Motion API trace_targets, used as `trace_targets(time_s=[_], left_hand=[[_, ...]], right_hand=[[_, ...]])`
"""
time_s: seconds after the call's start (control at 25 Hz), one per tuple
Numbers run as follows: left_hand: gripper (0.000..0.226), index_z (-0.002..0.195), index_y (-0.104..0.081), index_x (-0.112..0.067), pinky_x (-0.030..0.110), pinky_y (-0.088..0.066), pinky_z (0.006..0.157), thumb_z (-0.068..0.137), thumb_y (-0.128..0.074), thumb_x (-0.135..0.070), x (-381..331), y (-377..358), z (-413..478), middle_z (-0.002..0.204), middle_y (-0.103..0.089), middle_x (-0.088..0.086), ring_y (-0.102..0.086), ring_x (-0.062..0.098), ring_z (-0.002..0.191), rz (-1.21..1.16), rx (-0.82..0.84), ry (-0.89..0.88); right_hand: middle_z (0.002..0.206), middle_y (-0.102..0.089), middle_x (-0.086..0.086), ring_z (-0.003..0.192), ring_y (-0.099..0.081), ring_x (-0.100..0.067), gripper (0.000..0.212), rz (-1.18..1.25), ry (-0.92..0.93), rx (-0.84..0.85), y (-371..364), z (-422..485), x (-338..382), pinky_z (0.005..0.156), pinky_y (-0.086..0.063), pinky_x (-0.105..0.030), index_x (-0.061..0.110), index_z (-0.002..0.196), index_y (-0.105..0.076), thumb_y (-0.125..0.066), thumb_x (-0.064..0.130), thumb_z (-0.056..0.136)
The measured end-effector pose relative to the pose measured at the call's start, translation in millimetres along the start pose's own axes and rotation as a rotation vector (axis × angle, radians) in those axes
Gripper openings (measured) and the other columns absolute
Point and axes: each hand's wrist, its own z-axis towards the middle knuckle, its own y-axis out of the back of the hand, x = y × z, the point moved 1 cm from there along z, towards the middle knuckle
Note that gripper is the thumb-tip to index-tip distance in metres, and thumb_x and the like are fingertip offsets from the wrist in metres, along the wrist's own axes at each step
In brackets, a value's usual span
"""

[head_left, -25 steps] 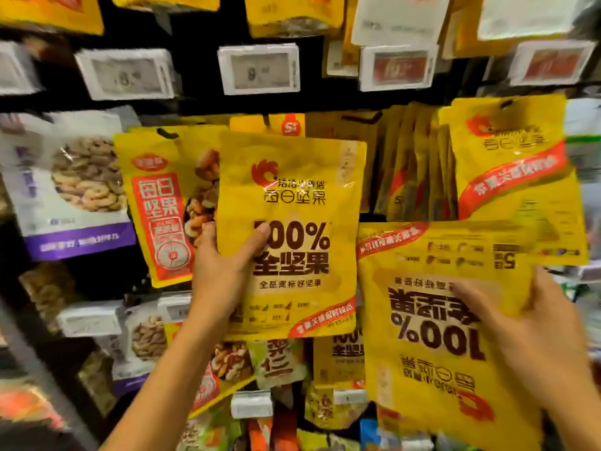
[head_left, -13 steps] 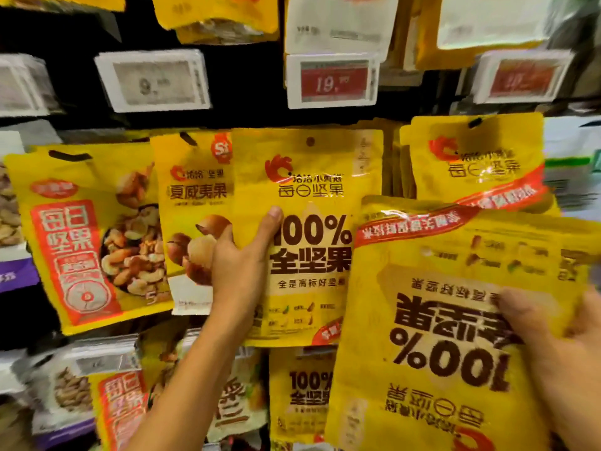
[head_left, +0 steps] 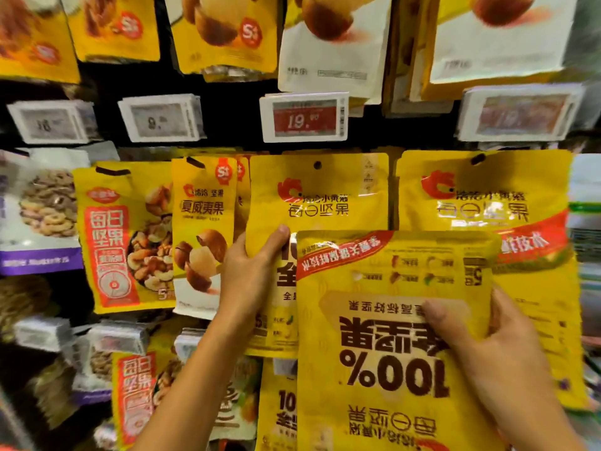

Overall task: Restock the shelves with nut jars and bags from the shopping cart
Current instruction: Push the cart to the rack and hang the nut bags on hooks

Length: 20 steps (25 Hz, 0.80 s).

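the left grip (head_left: 250,275), in the middle of the frame, had its thumb over the front and its fingers tucked behind the left edge of a hanging flat yellow foil nut bag (head_left: 318,196). that bag hung by a punched hole just under a white and red price tag (head_left: 304,117). overlapping its lower right part was a matching yellow foil nut bag with its print upside down (head_left: 390,353), filling the lower middle of the frame. the right grip (head_left: 507,359) pinched this bag at its right edge, thumb across the front panel and fingers behind.

the held bag looked light, soft and crinkly, with a slick film that could slide under a loose pinch. its hang hole was out of view at the bottom, so it would likely need turning over. a hold near the stiffer sealed top edge would probably suit threading it on a peg.

at the left of the frame hung a white and purple bag of ring-shaped snacks (head_left: 42,209), then a yellow and red mixed nut bag (head_left: 120,236), then a narrow yellow macadamia bag (head_left: 203,222) just beside the left grip. at the right, another yellow foil bag (head_left: 481,196) hung partly behind the held one. the tightly packed row and the front bag stood in the way; the peg itself was hidden.
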Motion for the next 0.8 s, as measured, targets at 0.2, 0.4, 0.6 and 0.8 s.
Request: trace_targets(time_s=[0.2,0.4,0.6,0.8], left_hand=[[0.026,0.107,-0.057,-0.033,0.025,-0.055,0.053,0.084,-0.064,-0.023,-11.2,11.4,9.6,0.089,-0.075,-0.006,-0.072,0.014,0.074,-0.051,0.126,-0.008],[0.004,0.092,-0.060,-0.025,0.021,-0.051,0.044,0.089,-0.059,-0.022,-16.5,12.3,22.1,0.070,-0.074,-0.006,-0.070,0.011,0.059,-0.065,0.103,0.026],[0.030,0.092,-0.066,-0.027,0.030,-0.055,0.067,0.083,-0.054,-0.053,-13.6,2.4,30.4,0.080,-0.075,-0.005,-0.072,0.012,0.075,0.010,0.078,-0.067],[0.021,0.088,-0.068,-0.025,0.033,-0.059,0.067,0.091,-0.051,-0.037,-15.2,3.9,38.5,0.083,-0.075,0.000,-0.072,0.016,0.076,-0.089,0.107,-0.084]], right_hand=[[0.057,-0.058,0.040,0.055,-0.058,0.016,0.039,-0.010,-0.026,-0.050,-2.4,1.8,3.8,0.050,-0.038,-0.017,0.036,0.079,-0.051,-0.061,0.052,0.044],[0.051,-0.058,0.036,0.050,-0.061,0.006,0.034,-0.014,-0.046,-0.116,-9.8,0.9,11.5,0.053,-0.037,-0.021,0.033,0.077,-0.053,-0.060,0.051,0.049],[0.046,-0.055,0.035,0.047,-0.059,0.007,0.029,-0.045,-0.083,-0.129,-20.7,3.8,17.7,0.051,-0.034,-0.019,0.031,0.074,-0.052,-0.060,0.047,0.052],[0.043,-0.057,0.024,0.064,-0.056,-0.006,0.033,-0.012,-0.080,-0.185,-24.2,8.9,19.0,0.053,-0.034,-0.023,0.029,0.071,-0.053,-0.062,0.045,0.043]])
